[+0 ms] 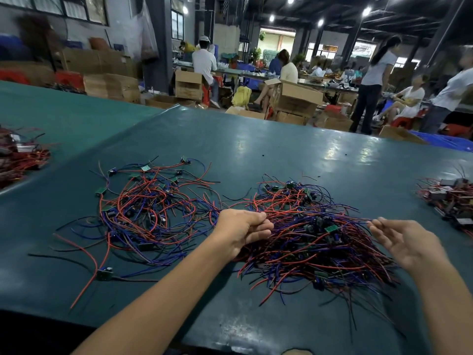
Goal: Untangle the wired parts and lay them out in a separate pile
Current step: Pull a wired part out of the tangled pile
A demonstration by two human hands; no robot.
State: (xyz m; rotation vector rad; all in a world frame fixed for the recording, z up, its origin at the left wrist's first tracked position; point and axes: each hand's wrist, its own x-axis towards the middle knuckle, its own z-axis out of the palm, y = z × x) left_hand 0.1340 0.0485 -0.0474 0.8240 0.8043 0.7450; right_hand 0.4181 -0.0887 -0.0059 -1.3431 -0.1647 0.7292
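From the head camera we look down on a dark green table (256, 149) with two heaps of red, blue and black wires, each wire ending in a small green board. The tangled pile (314, 242) lies on the right, dense and knotted, between our two bare hands. The left grip (243, 231) sits at that pile's left edge, its fingers curled and pinching a few red strands (279, 215) that run off into the tangle. The right grip (407, 242) is spread and relaxed, palm turned inward, its fingertips (372, 223) at the ends of wires on the pile's right edge (whether they touch, we cannot tell). The sorted pile (148, 208) lies to the left, looser and flatter, just beside the left grip. One single part (103, 274) rests apart from it, nearer to us. Further heaps of wired pieces sit at the table's far left (20, 157) and far right (450, 198). Beyond the table stand cardboard boxes (294, 98) and several people.
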